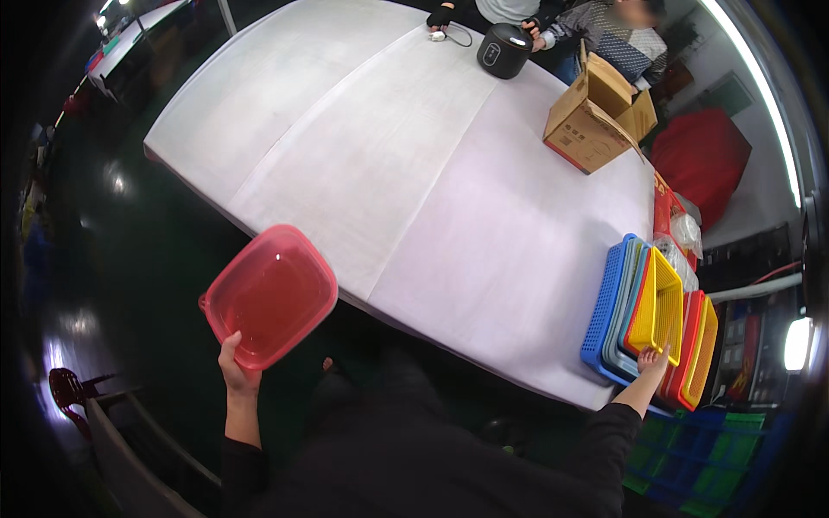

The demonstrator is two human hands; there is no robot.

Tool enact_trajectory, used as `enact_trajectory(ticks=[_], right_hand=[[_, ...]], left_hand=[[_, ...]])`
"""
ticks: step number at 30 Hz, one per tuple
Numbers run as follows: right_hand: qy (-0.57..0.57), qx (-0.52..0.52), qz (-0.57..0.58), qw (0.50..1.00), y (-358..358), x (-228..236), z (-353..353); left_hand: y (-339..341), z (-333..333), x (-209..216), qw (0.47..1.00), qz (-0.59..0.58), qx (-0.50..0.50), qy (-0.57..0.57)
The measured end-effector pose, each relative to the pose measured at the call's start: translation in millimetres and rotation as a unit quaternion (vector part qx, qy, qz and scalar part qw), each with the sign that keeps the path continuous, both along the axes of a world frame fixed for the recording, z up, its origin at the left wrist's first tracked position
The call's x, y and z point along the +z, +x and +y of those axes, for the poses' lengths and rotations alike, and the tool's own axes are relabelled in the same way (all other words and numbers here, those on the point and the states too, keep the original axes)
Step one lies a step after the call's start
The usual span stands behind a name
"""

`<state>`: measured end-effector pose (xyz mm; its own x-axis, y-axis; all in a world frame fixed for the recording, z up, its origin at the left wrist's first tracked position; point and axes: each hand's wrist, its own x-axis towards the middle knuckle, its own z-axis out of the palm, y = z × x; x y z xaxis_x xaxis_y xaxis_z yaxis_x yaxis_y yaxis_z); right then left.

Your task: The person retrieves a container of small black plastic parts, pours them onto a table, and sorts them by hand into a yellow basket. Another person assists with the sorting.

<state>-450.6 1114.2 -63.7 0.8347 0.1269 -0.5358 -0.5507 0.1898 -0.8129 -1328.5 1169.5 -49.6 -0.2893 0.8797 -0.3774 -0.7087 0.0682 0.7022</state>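
My left hand [239, 367] grips the near rim of a red translucent plastic basin [272, 298], with the thumb over its edge. The basin is tilted, its inside facing me, and is held off the left of the table's near edge. Over at the right, my right hand [654, 360] has its fingers closed on the near edge of a yellow plastic basket [656, 302]. That basket stands on its side against a row of nested baskets, with a blue perforated basket [607, 302] at the left end. Red and yellow baskets [695, 350] stand just right of my hand.
A white-covered table [389, 164] stretches ahead. An open cardboard box [591, 125] sits at its far right. Beyond it, two people stand at the far edge; hands touch a black rice cooker [505, 50] with a white plug [438, 36] nearby. Clear plastic bags [685, 233] lie behind the baskets.
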Motion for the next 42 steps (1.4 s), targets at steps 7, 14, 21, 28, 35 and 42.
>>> enact_trajectory(ticks=[7,14,21,28,35,42], right_hand=[[-0.035,-0.067,-0.132,0.988,8,27,20],[0.041,-0.078,-0.225,0.970,-50,69,1],[0.235,0.050,-0.228,0.943,-219,53,19],[0.215,0.080,-0.140,0.963,-485,2,103],[0.131,0.084,-0.011,0.988,-741,-54,165],[0.120,0.213,-0.041,0.969,-940,-76,308]], left_hand=[[29,52,-14,0.998,-0.055,0.026,-0.004],[15,90,-7,0.996,-0.079,0.029,-0.005],[-78,89,-30,0.990,-0.134,0.048,0.022],[-266,57,-65,0.991,-0.125,0.046,-0.008],[-465,57,-87,0.993,-0.099,0.053,-0.028],[-641,145,-99,0.990,-0.070,0.117,-0.048]])
